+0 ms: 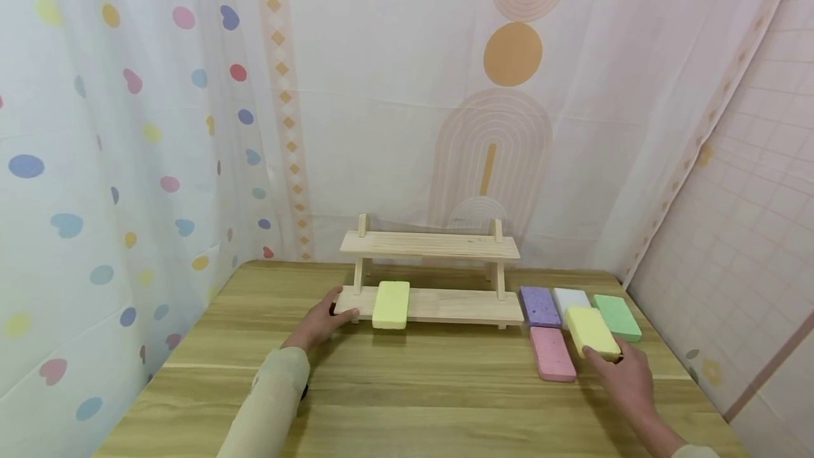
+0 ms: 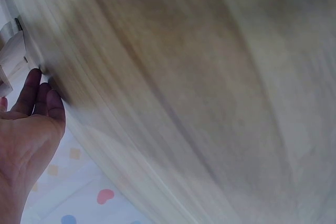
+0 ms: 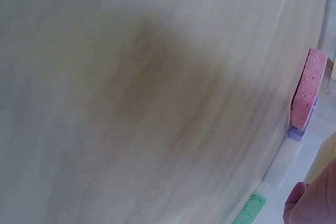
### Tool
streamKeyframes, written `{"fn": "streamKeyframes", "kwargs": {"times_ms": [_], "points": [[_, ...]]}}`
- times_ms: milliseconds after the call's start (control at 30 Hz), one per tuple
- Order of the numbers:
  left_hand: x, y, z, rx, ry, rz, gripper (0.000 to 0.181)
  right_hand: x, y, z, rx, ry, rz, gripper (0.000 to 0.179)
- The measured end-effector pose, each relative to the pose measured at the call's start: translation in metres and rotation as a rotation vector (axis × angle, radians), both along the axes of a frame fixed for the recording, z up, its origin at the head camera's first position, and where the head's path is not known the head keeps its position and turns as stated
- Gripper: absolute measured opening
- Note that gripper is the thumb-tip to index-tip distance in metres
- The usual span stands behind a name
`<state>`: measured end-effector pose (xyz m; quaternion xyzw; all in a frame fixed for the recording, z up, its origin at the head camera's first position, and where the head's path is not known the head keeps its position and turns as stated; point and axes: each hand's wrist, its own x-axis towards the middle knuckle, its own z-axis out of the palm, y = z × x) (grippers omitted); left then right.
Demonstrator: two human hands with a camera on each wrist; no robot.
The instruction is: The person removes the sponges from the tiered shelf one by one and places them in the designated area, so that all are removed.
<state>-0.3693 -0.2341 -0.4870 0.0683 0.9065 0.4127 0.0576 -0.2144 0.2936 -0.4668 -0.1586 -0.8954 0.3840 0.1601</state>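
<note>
A two-tier wooden shelf rack point(image 1: 458, 306) stands toward the back of the table. My left hand point(image 1: 321, 320) grips the left end of its lower board, thumb at the front edge; in the left wrist view the fingers of the left hand point(image 2: 31, 135) reach toward the rack. A yellow sponge point(image 1: 391, 304) lies across that board near its left end. My right hand point(image 1: 626, 377) holds another yellow sponge point(image 1: 591, 331) by its near end, above the sponges at right. The right wrist view catches only part of the right hand point(image 3: 315, 200) and a sliver of yellow.
Right of the rack lie a purple sponge point(image 1: 539, 306), a white sponge point(image 1: 570, 297), a green sponge point(image 1: 617, 316) and a pink sponge point(image 1: 552, 353). The wood-grain table point(image 1: 420, 387) ends at patterned curtains point(image 1: 394, 126) behind and on both sides.
</note>
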Motion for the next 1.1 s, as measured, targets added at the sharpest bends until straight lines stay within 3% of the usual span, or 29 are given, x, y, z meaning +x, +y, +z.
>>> {"fn": "streamKeyframes", "kwargs": {"times_ms": [333, 633, 1100], "points": [[0.002, 0.001, 0.001, 0.009, 0.0, 0.006, 0.088, 0.005, 0.007, -0.007, 0.029, -0.008, -0.002, 0.069], [0.002, 0.001, 0.001, 0.003, 0.002, 0.006, 0.088, 0.01, 0.009, -0.007, 0.052, -0.066, 0.034, 0.076], [0.002, 0.001, 0.001, 0.006, 0.007, 0.004, 0.087, 0.007, 0.014, -0.018, 0.102, -0.062, 0.055, 0.07]]}}
